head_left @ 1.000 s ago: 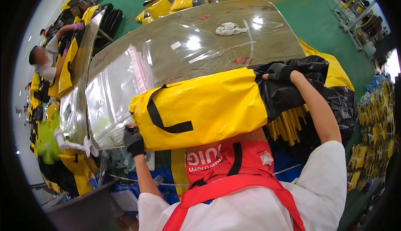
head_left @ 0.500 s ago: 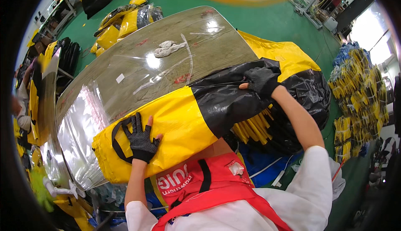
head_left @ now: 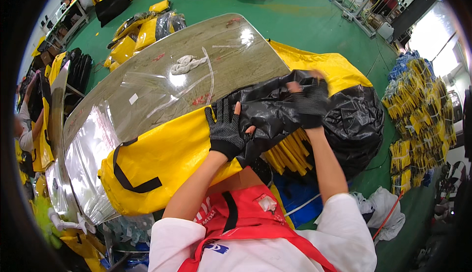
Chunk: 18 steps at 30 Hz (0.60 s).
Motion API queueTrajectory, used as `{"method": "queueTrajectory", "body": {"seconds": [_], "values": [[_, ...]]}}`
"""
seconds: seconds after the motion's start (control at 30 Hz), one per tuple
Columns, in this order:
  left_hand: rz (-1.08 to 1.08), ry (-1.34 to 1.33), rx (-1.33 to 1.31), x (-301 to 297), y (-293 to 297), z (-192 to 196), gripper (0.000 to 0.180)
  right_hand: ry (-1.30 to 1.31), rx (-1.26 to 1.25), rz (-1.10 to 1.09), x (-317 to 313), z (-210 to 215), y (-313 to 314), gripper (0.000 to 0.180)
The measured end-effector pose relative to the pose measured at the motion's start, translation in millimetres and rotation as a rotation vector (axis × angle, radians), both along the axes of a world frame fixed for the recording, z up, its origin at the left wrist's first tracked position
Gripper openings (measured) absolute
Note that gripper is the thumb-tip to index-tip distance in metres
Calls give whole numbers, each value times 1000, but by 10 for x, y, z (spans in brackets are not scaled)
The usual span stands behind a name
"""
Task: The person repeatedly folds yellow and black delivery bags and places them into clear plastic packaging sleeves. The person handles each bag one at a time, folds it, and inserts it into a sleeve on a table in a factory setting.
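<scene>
A large yellow-and-black bag [head_left: 162, 149] of shiny sheet material lies along the near edge of the table [head_left: 152, 87], its black part to the right. A black strap handle [head_left: 123, 171] is on its yellow end. My left hand [head_left: 228, 129], in a black dotted glove with bare thumb and fingertip, rests flat on the bag where yellow meets black, fingers spread. My right hand [head_left: 310, 100], gloved alike, is over the black end at the table's right corner. Motion smears its fingers, so its grip is unclear.
A crumpled white cloth [head_left: 188, 64] and clear plastic sheets [head_left: 93, 134] lie on the table. Yellow-and-black material [head_left: 351, 110] bulges beyond its right end. Bundled yellow stacks [head_left: 418, 119] stand at the right. Another person [head_left: 29, 119] is at the left beside a second table.
My left hand has moved right, from beside the strap handle to the yellow-black seam. The handle now lies uncovered. My right hand stays over the black end, now blurred.
</scene>
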<state>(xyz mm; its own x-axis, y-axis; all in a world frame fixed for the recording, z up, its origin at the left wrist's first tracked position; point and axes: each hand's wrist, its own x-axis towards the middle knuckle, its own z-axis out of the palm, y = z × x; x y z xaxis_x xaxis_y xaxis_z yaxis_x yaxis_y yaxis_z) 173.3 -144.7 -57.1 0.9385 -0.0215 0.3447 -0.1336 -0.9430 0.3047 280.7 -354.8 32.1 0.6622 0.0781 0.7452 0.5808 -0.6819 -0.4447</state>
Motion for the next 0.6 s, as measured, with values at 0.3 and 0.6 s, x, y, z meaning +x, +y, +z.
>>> {"method": "queueTrajectory", "body": {"seconds": [0.3, 0.6], "values": [[11, 123, 112, -76, -46, 222, 68, 313, -181, 146, -785, -490, 206, 41], [-427, 136, -17, -802, 1232, 303, 57, 210, -594, 723, -1626, -51, 1388, 58]]}}
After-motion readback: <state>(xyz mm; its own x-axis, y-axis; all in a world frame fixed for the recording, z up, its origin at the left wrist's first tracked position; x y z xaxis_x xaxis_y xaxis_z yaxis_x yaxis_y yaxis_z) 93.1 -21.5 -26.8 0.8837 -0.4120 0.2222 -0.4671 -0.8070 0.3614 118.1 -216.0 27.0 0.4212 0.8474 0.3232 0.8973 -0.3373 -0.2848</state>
